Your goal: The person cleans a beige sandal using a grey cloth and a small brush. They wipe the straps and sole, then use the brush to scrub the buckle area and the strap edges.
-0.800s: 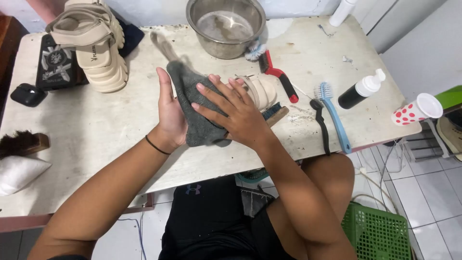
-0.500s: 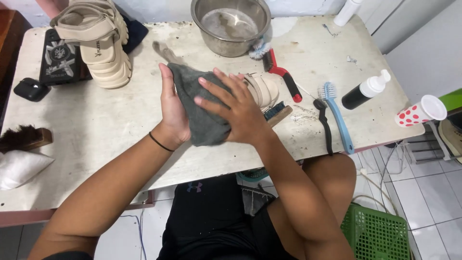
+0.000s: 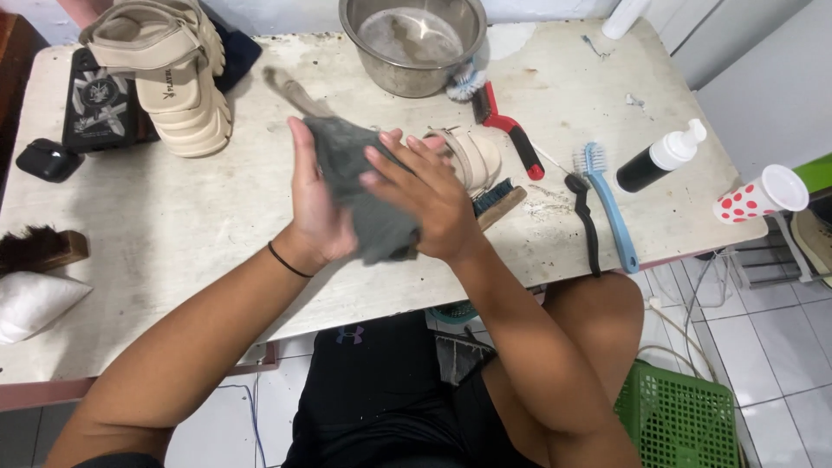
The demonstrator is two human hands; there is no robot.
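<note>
Your left hand (image 3: pixel 319 206) and right hand (image 3: pixel 425 201) are pressed palm to palm on a grey cloth (image 3: pixel 360 186), soft and limp: hold it bunched, by its bulk. A beige sandal (image 3: pixel 472 158) lies at two o'clock, touching your right fingers; a steel bowl (image 3: pixel 414 42) stands at twelve.
</note>
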